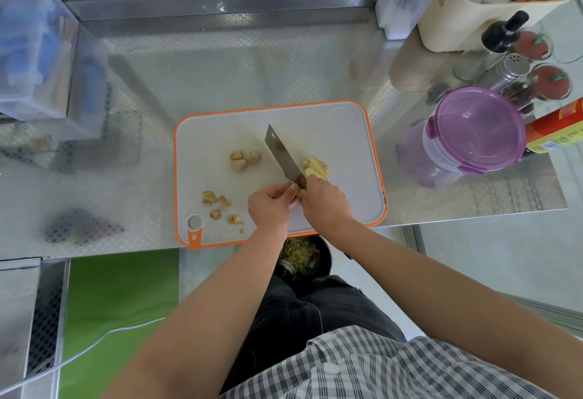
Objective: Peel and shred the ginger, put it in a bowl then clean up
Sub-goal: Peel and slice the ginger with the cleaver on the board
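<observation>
Ginger piece point(295, 193) pinched in left hand point(268, 206) over the board point(347, 146), so peel lands there. Right hand point(325, 203) grips knife point(282, 155), blade against it, apparently peeling. Other knobs point(244, 159) wait on board.

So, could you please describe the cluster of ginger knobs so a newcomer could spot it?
Find the orange-rimmed white cutting board on the steel counter. Just left of the knife blade sit three ginger knobs, bunched together. Unlike the thin, ragged peel scraps nearer the person, they are plump and rounded.
</observation>
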Tool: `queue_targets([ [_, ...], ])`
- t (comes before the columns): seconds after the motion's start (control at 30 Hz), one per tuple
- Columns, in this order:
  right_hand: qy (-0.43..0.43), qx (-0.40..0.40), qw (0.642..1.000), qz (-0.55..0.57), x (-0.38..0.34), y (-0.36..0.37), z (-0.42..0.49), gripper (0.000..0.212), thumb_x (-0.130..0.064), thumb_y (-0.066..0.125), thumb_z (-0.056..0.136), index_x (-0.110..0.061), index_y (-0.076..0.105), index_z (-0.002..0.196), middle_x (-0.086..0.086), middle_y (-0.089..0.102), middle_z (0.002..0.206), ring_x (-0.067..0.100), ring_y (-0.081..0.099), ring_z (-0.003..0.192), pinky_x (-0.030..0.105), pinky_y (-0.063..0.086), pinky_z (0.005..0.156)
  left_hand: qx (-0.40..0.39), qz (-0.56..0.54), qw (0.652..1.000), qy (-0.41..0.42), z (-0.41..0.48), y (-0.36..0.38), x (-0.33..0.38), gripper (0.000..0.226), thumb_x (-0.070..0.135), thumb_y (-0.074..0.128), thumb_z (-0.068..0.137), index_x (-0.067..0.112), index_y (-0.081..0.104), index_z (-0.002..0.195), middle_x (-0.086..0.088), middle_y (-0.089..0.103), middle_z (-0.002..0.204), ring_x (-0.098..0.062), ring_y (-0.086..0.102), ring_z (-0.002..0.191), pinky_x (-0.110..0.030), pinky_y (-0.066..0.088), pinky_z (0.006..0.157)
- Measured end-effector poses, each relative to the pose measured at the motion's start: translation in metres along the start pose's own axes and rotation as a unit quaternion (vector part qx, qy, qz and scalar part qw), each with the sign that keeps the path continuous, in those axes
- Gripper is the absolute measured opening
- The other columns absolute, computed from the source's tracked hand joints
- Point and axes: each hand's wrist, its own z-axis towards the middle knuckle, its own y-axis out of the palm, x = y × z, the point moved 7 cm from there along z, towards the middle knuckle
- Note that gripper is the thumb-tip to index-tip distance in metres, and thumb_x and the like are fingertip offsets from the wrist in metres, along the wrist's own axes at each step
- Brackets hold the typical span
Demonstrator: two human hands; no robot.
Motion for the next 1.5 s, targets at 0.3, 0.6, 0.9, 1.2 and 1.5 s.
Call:
queue_targets([
  [0.3, -0.019, 0.035, 0.998, 0.048, 0.013, -0.022, -0.006, 0.016, -0.023, 0.041, 0.098, -0.008, 0.045, 0.094, 0.013, 0.055, 0.088, 0.032, 0.052, 0.080, 0.033, 0.033, 0.063, 0.002, 0.012, 1.000, 0.003, 0.002, 0.000, -0.002, 0.005, -0.001, 0.077, 0.077, 0.002, 0.073, 0.079, -0.019, 0.071, 0.080, -0.027, 0.072, 0.075, -0.047, 0.057, 0.084],
  [0.6, -0.034, 0.044, 0.997, 0.058, 0.021, -0.034, -0.021, 0.024, -0.022, 0.041, 0.097, -0.009, 0.038, 0.077, 0.003, 0.039, 0.067, 0.027, 0.040, 0.065, 0.031, 0.026, 0.055, -0.002, 0.009, 1.000, 0.004, 0.000, 0.002, 0.000, 0.005, -0.001, 0.076, 0.078, 0.001, 0.072, 0.080, -0.013, 0.070, 0.076, -0.015, 0.071, 0.067, -0.043, 0.058, 0.084],
  [0.9, -0.035, 0.020, 0.998, 0.039, 0.019, -0.030, -0.030, 0.033, -0.035, 0.034, 0.101, -0.009, 0.037, 0.081, 0.002, 0.037, 0.066, 0.027, 0.040, 0.067, 0.031, 0.028, 0.058, 0.011, 0.024, 1.000, 0.007, 0.001, 0.000, 0.000, 0.008, -0.001, 0.075, 0.079, 0.005, 0.072, 0.075, -0.013, 0.070, 0.075, -0.018, 0.070, 0.066, -0.043, 0.058, 0.083],
  [1.2, -0.031, 0.007, 0.999, 0.031, 0.017, -0.030, -0.028, 0.024, -0.025, 0.035, 0.100, -0.008, 0.036, 0.083, 0.002, 0.035, 0.067, 0.027, 0.041, 0.070, 0.032, 0.029, 0.060, 0.008, 0.023, 1.000, 0.010, 0.001, 0.002, 0.002, 0.005, -0.002, 0.074, 0.080, 0.003, 0.071, 0.079, -0.012, 0.069, 0.074, -0.012, 0.069, 0.060, -0.038, 0.060, 0.079],
  [1.5, -0.016, -0.003, 0.999, 0.034, 0.009, -0.022, -0.017, 0.019, -0.024, 0.041, 0.099, -0.008, 0.043, 0.089, 0.012, 0.048, 0.085, 0.027, 0.043, 0.075, 0.032, 0.032, 0.064, 0.014, 0.022, 1.000, 0.011, 0.003, 0.000, 0.000, 0.006, -0.002, 0.073, 0.081, -0.004, 0.071, 0.086, -0.017, 0.069, 0.081, -0.016, 0.070, 0.063, -0.035, 0.060, 0.076],
])
